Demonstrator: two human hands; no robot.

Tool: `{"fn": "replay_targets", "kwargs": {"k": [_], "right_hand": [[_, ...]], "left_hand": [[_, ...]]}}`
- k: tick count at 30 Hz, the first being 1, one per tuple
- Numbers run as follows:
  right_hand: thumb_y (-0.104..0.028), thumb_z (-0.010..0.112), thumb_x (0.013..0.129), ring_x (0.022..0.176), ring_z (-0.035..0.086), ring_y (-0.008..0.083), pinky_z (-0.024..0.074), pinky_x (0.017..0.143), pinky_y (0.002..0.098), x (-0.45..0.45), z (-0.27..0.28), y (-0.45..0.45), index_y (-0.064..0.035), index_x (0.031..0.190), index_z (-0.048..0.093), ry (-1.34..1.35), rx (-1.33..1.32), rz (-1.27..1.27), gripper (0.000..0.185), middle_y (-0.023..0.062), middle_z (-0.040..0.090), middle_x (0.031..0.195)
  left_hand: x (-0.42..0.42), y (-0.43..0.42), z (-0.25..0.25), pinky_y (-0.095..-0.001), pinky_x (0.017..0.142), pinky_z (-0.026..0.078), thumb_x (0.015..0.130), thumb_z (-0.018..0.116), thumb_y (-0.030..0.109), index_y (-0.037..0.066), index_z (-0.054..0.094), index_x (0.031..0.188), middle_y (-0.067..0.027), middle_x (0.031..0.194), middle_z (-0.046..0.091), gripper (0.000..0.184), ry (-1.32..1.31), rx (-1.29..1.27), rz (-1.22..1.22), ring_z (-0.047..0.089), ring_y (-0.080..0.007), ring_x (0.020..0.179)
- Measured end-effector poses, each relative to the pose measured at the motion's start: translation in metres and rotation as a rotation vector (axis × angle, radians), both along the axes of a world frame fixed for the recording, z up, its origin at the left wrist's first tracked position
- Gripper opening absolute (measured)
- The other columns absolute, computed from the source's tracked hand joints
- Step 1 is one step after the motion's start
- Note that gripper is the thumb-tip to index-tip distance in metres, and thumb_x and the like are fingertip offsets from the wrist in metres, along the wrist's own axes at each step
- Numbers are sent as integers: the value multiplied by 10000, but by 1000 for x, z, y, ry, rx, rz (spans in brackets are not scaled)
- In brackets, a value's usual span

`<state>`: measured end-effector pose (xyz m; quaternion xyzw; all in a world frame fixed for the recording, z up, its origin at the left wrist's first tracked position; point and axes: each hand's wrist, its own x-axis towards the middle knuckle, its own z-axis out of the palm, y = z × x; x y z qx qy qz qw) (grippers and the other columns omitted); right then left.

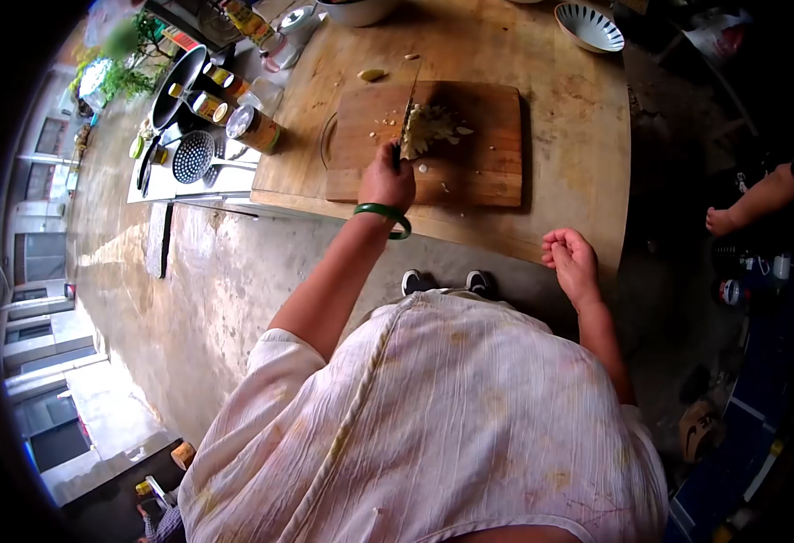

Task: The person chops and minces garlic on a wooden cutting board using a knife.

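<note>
On the left, a black frying pan (170, 98) sits near a skimmer (193, 157) with a perforated head, and a lidded jar (253, 128) is just beside the left edge of the wooden counter (582, 154). A yellowish piece (371, 74) lies on the counter behind the cutting board (487, 167). The left hand (387, 179), below a green bangle (383, 214), grips a knife (409, 116) by its handle, the blade seen nearly edge-on over the board. Immediately right of the blade, pale chopped pieces (433, 128) are heaped on the board. The right hand (572, 261), its fingers curled, is near the counter's front edge; whether it is fully closed I cannot tell. Farther back, at the right, is a striped bowl (589, 27).
</note>
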<state>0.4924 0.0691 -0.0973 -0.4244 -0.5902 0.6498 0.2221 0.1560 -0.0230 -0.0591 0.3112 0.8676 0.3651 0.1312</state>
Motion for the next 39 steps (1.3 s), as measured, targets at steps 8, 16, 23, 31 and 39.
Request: {"fn": "replay_targets", "kwargs": {"k": [8, 16, 23, 31, 39], "right_hand": [[0, 526, 891, 832, 623, 151, 517, 763, 288, -62, -6, 16, -12, 1065, 598, -49, 189, 43, 189, 76, 645, 958], [6, 540, 801, 916, 627, 263, 510, 827, 367, -172, -29, 54, -14, 1052, 576, -254, 546, -95, 254, 138, 639, 992], [28, 482, 868, 968, 619, 200, 504, 852, 308, -219, 1, 42, -2, 1151, 559, 23, 322, 35, 295, 113, 617, 1096], [4, 502, 896, 800, 602, 129, 524, 729, 279, -108, 7, 1, -22, 1055, 594, -15, 122, -296, 186, 55, 627, 922], [-54, 640, 851, 704, 613, 185, 509, 656, 322, -110, -17, -91, -53, 954, 616, -322, 380, -249, 106, 73, 629, 818]], "left_hand": [[-71, -28, 32, -482, 773, 520, 923, 551, 281, 182, 603, 1193, -179, 1004, 688, 292, 325, -171, -195, 650, -389, 931], [-65, -41, 16, -494, 776, 518, 931, 528, 270, 199, 574, 1228, -149, 1073, 681, 309, 243, -184, -126, 651, -388, 935], [-70, -39, 40, -451, 665, 511, 909, 596, 204, 150, 629, 1204, -198, 853, 677, 301, 161, -78, -376, 654, -392, 780], [-118, -44, 60, -296, 645, 485, 939, 628, 142, 24, 622, 1191, -84, 721, 594, 278, -232, -22, -942, 561, -112, 680], [-143, 1, 43, -275, 545, 473, 961, 606, 205, 50, 632, 1074, -21, 730, 609, 194, -379, -253, -1263, 556, -97, 596]]}}
